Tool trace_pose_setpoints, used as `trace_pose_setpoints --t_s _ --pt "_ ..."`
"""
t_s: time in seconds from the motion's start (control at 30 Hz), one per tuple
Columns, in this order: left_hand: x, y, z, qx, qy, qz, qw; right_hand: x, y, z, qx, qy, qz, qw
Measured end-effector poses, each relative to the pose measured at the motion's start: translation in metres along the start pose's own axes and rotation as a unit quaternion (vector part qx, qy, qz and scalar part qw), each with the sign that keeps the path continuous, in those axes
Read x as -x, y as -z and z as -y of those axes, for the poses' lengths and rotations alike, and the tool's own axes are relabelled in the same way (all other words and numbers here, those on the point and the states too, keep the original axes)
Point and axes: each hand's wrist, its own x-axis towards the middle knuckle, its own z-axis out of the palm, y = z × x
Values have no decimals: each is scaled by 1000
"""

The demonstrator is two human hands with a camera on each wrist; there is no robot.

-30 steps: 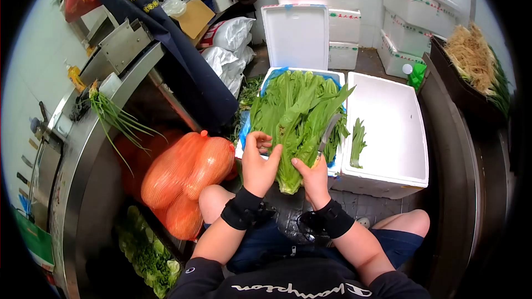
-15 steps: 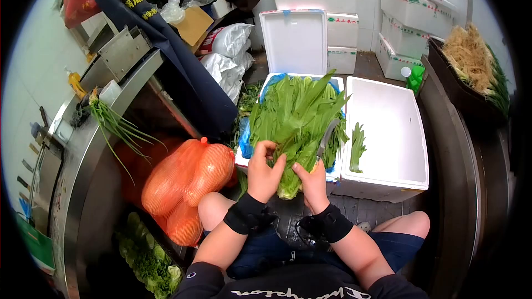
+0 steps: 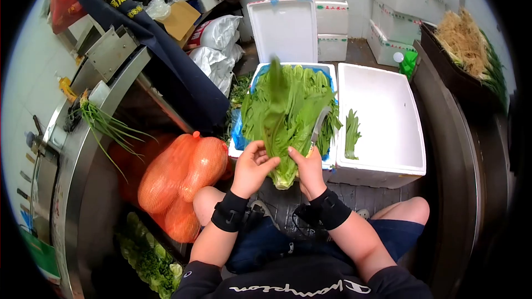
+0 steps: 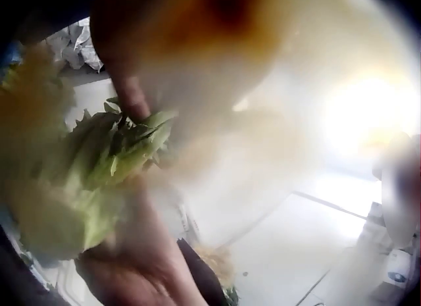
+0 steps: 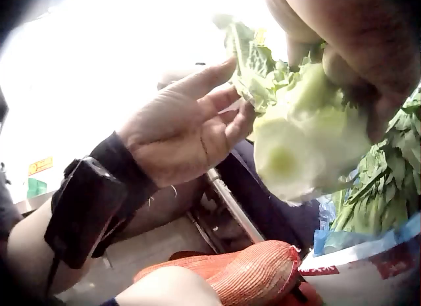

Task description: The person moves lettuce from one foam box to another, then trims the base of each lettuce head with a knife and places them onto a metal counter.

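A leafy lettuce head is held over the near edge of the left foam box, its pale cut base toward the person. My right hand grips it from the right, and a knife with a curved blade sticks up from that same hand. On the other side, my left hand pinches an outer leaf, which stands up blurred. The right wrist view shows the lettuce's round white base close up, with the left thumb and fingertips at the leaf's edge.
More long green leaves fill the blue-lined foam box. Beside it, another foam box contains a small leaf bunch. An orange mesh sack stands left, below a steel counter. Scallions lie in a dark tray at right.
The lettuce stays in the right hand along with the knife. At the left hand a leaf has swung upward and away from the head. The whole head view has shifted slightly.
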Motion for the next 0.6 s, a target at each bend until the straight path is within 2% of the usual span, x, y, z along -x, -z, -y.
trace_pose_setpoints --t_s 0.03,0.07,0.13,0.17,0.2,0.3,0.37,0.47,0.5,0.53,0.6 --pt "0 6 -1 -58 59 65 994 2 -2 0 10 21 -11 1000" --pt "-1 9 4 -58 64 68 994 5 -3 1 10 19 -16 1000" --pt "-5 7 0 -146 67 50 986 9 -4 6 13 15 9 1000" --pt "-2 4 -3 -77 28 46 996 12 -4 8 -8 2 23 1000" --pt "-3 4 -2 -28 25 43 998 15 -2 5 -9 -2 18 1000" --pt "-6 7 6 3 30 64 997 13 0 0 -60 -70 68 993" --pt "-1 3 7 97 8 42 994 10 1 -3 -78 -64 55 993" --pt "3 5 4 121 5 48 991 11 -6 6 -55 -44 38 997" --pt "2 6 -4 37 4 67 997 11 -6 6 -36 -28 28 999" --pt "1 7 -4 37 5 67 997 12 -7 5 -36 -28 27 999" --pt "0 9 -3 -143 -19 70 987 14 -8 4 10 12 14 1000"
